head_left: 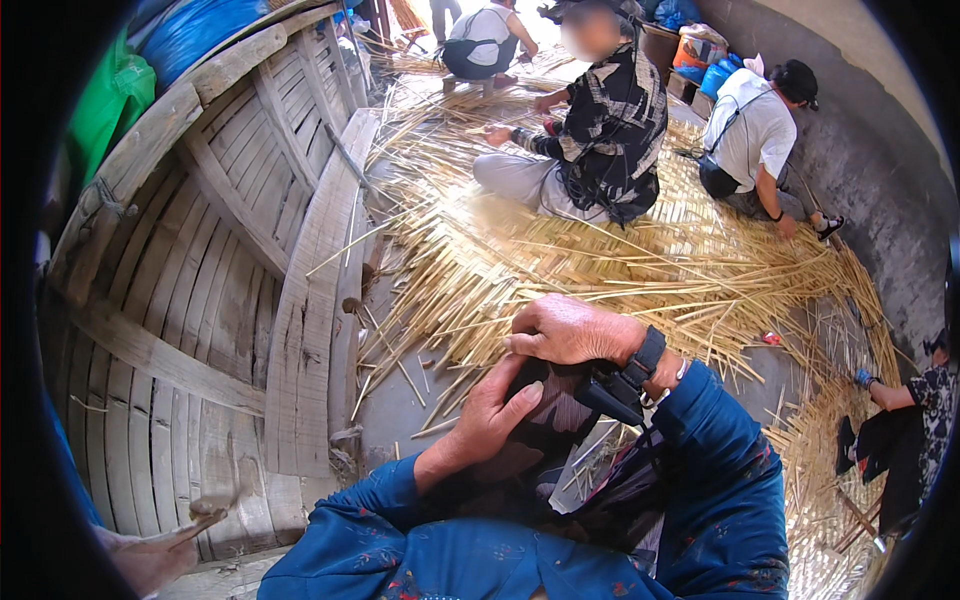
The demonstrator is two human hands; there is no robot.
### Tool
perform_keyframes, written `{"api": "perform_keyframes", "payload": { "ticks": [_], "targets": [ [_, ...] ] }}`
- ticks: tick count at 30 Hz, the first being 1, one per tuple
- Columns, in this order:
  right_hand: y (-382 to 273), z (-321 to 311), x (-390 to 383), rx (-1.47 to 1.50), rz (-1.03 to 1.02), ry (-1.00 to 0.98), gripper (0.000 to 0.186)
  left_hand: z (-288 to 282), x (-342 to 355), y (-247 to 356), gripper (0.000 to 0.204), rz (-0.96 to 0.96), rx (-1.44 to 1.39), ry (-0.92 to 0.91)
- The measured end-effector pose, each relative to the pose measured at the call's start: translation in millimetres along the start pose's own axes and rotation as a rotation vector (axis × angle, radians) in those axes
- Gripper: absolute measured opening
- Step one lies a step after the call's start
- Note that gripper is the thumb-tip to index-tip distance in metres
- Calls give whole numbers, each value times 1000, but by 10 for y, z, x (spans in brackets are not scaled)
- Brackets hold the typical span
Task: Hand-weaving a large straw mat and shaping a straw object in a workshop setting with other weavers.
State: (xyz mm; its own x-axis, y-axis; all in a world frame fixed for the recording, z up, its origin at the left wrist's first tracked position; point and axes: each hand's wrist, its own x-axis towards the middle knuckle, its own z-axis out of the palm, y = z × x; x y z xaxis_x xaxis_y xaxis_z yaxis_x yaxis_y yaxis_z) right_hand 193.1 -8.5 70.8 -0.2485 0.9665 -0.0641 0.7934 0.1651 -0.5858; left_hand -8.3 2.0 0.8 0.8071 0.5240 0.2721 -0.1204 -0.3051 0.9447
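Note:
My left hand (pixel 491 412) rests on the dark patterned cloth (pixel 530 425) over my raised knee. Its thumb stands apart from the outstretched fingers, and nothing shows in it. Just above, my right hand (pixel 578 332) lies bent over the top of the knee, close to the left fingertips. The right fingers curl under, so what they hold, if anything, is hidden. A black strap with a small device (pixel 632 377) sits on my right wrist. Beyond my hands spreads a half-woven mat of split yellow strips (pixel 540 255), its loose ends fanning toward me.
A weathered wooden plank frame (pixel 215 300) leans along the left. One person (pixel 610 130) sits on the mat, another (pixel 745 130) crouches by the grey wall (pixel 860 150), and a third (pixel 485 40) squats farther back. A person (pixel 915 440) works at the right edge beside more woven strips (pixel 825 490).

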Motion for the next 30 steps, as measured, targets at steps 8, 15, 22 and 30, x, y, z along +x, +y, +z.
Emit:
{"api": "perform_keyframes", "payload": {
  "ticks": [8,15,22,30],
  "targets": [
    [-3,-15,-2,-13,1,-2,35,1,9,10,61,14,9,6],
    [-25,-22,0,-19,35,-14,35,0,3,-13,61,13,-4,3],
    [-6,-22,-1,8,-3,-25,33,2,18,-1,62,10,-23,-1],
    [-44,-66,-11,-8,25,-53,33,-16,34,-6,65,-16,-71,-34]
  ]
}}
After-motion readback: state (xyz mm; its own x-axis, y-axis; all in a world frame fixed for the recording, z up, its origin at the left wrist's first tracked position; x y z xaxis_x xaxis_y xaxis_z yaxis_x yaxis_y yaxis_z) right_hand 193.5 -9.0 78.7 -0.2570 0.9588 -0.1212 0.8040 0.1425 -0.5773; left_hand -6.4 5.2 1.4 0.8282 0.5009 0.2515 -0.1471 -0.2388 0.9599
